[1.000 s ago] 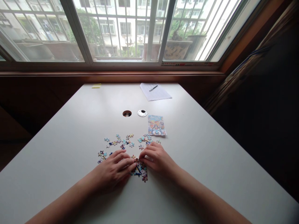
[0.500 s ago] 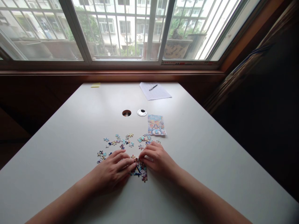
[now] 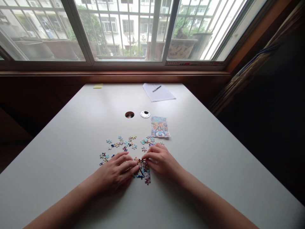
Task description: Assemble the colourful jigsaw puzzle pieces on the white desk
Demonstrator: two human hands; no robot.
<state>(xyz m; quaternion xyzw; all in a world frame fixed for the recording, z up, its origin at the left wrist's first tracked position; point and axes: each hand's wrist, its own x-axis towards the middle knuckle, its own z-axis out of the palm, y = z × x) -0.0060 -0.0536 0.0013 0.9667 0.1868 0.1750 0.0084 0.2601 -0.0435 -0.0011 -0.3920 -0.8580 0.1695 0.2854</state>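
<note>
A small joined section of jigsaw puzzle (image 3: 144, 173) lies on the white table in front of me, with a many-coloured print. My left hand (image 3: 116, 170) holds its left side, fingertips pressed on the edge and the thumb hidden. At the top edge, my right hand (image 3: 160, 160) pinches a small puzzle piece (image 3: 142, 160) between thumb and forefinger; the fingers cover most of it. Loose puzzle pieces (image 3: 116, 144) are scattered beyond my left hand, and more pieces (image 3: 148, 140) lie just past my right fingers.
A printed picture sheet (image 3: 160, 126) lies behind the pieces. Farther back are a round cable hole (image 3: 129, 114), its silver cover (image 3: 145, 114), paper sheets (image 3: 158, 93) with a pen (image 3: 156, 88), and a yellow note (image 3: 98, 86). The table (image 3: 71, 127) meets a window wall.
The right fingers have shifted very slightly at the puzzle's top edge. The left hand stays on the puzzle, and the view has tilted a little.
</note>
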